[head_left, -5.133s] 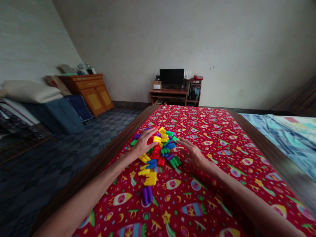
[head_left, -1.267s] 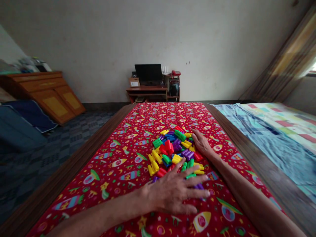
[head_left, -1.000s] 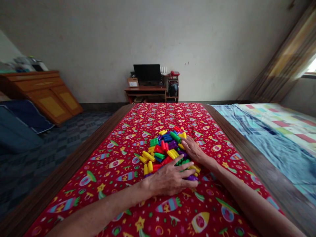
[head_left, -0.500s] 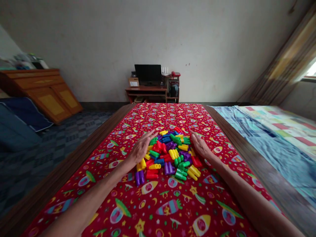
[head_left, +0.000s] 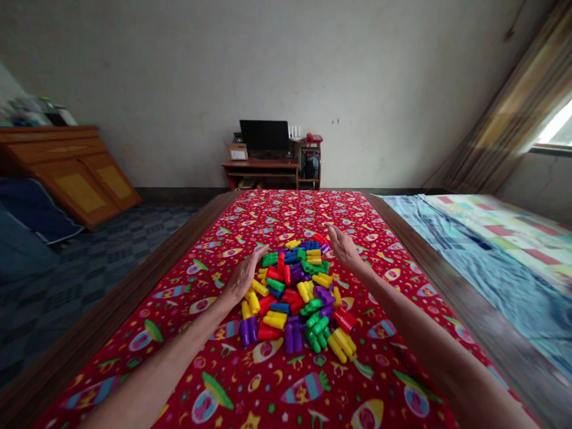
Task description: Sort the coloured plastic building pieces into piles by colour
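Blocks [head_left: 291,296] between left hand [head_left: 243,276] and right hand [head_left: 345,248], fingers [head_left: 258,256] extended, unladen; gathering, apparently; inward press likely needed next.

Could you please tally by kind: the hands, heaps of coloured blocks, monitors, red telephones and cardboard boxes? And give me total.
Hands: 2, left hand and right hand
Heap of coloured blocks: 1 (overlapping pieces not counted singly)
Monitor: 1
Red telephone: 1
Cardboard box: 1
Total: 6
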`<state>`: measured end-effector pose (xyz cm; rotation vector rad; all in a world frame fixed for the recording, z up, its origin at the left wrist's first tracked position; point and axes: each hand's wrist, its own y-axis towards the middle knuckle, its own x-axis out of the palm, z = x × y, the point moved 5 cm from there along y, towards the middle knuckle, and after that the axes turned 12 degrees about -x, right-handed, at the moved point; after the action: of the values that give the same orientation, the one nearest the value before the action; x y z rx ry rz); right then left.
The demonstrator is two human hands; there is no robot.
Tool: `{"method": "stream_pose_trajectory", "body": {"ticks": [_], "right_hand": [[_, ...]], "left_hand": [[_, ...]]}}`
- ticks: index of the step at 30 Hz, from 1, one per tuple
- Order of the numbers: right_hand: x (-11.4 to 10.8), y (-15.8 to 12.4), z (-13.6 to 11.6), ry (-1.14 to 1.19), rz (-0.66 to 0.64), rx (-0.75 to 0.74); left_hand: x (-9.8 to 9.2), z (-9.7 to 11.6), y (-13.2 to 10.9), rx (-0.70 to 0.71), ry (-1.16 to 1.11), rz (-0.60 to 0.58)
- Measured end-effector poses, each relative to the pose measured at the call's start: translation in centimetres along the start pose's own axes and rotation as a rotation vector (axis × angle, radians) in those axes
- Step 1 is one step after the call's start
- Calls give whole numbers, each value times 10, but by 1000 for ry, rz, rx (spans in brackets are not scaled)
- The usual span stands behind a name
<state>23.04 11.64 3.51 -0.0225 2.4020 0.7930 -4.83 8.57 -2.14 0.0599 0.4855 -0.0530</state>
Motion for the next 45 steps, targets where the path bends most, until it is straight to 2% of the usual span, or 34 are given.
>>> {"method": "stream_pose_trajectory", "body": {"ticks": [2, 4, 6, 8, 10, 12, 15, 17, 20, 25, 28, 34, 39, 42, 45], "right_hand": [[15, 19, 15, 34, -78, 19], [36, 24, 19, 81, -163, 16], [54, 16, 11, 152, -240, -32], [62, 3, -5, 235, -319, -101], [57, -8, -17, 272, -357, -148], [42, -13, -19, 244, -301, -147], [19, -13, 0, 161, -145, -68], [15, -14, 16, 88, -99, -6], [30, -14, 26, 13, -158, -21], [66, -5, 9, -98, -326, -138], [71, -2, 5, -118, -328, -117], [45, -6, 23, -68, -132, -42], [19, 1, 38, 16, -61, -4], [-9, 6, 51, -51, 14, 52], [-50, 2, 76, -209, 167, 161]], "left_hand": [[1, 2, -2, 20, 22, -12], [1, 6, -4, 37, 54, -14], [1, 10, -7, 48, 81, -16], [1, 16, -9, 56, 109, -14], [2, 21, -11, 67, 141, -10], [2, 25, -13, 74, 168, -11], [3, 28, -14, 85, 195, -13], [2, 28, -14, 89, 205, 1], [2, 27, -14, 92, 215, 21], [1, 26, -13, 100, 236, 26], [1, 25, -12, 104, 238, 26], [1, 20, -7, 131, 228, 29], [0, 21, -6, 150, 248, 41], [0, 21, -6, 148, 249, 34], [1, 17, -4, 143, 246, 32]]}}
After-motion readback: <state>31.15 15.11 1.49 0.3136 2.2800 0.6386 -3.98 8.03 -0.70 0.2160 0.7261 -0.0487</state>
